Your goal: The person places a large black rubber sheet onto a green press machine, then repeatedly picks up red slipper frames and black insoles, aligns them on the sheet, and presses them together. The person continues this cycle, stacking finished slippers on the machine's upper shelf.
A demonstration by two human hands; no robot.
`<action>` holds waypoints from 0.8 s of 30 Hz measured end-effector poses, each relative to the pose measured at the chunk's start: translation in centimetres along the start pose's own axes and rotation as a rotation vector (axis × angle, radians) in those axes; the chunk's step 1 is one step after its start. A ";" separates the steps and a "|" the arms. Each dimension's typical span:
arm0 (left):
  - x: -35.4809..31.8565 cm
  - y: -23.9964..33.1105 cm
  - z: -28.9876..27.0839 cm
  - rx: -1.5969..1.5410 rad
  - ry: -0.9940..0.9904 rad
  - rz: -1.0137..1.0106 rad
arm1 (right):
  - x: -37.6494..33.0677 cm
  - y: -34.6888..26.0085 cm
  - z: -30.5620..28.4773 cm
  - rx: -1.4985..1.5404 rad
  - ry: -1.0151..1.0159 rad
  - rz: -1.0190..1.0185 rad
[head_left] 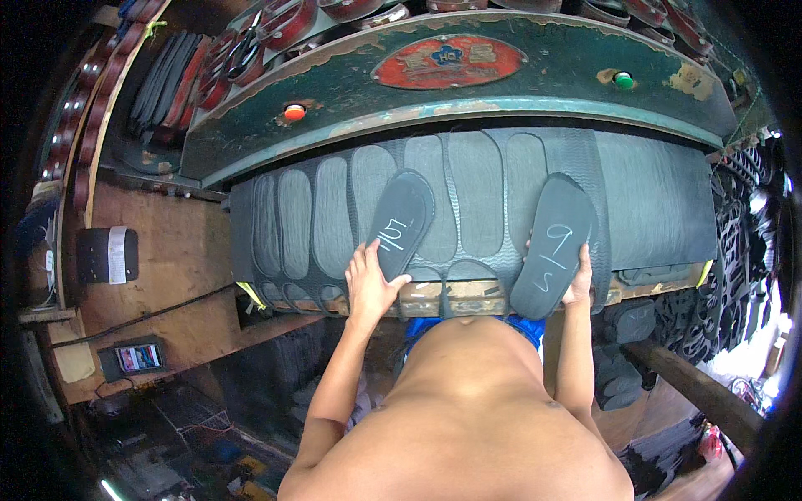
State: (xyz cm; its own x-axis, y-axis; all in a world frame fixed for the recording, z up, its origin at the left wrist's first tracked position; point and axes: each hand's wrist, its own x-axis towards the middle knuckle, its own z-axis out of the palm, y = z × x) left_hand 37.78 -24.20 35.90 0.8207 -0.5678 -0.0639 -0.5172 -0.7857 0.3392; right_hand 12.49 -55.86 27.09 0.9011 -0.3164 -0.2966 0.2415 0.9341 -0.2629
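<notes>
My left hand (pixel 373 282) grips the lower end of a dark grey shoe sole (pixel 407 219), fingers along its left edge and thumb at its lower right. It slants over a ribbed rubber sheet (pixel 595 217) scored with several sole-shaped outlines. A second shoe sole (pixel 551 242) is in my right hand (pixel 578 282), held by its right edge, its lower end reaching past the sheet's near edge. Both soles bear white handwritten marks. Much of my right hand's fingers is hidden behind the sole.
Beyond the sheet stands a green machine beam (pixel 351 125) with a red button (pixel 294 112) and a green button (pixel 623 80). Red cutting dies (pixel 288 23) line its top. A phone (pixel 139 357) lies on the left wooden bench (pixel 180 225). Dark rubber scraps (pixel 739 225) hang at right.
</notes>
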 end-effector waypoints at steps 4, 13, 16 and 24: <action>0.5 0.4 -1.0 -0.039 -0.032 -0.061 | 0.1 0.0 0.2 -0.029 -0.050 -0.016; 2.1 -2.6 -3.8 -0.828 0.055 -0.196 | -0.1 0.0 0.0 -0.006 -0.009 -0.002; 1.8 -2.8 -3.2 -0.793 0.112 -0.132 | 0.0 0.1 0.1 0.007 -0.006 -0.003; -0.5 -0.5 0.7 0.008 0.025 0.060 | -0.2 0.2 0.5 -0.047 0.025 -0.037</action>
State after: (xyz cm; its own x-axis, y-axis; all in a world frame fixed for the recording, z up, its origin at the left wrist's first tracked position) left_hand 37.46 -23.69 35.12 0.7939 -0.6077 -0.0201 -0.5675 -0.7524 0.3343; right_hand 12.55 -55.56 27.57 0.8822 -0.3556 -0.3088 0.2572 0.9130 -0.3166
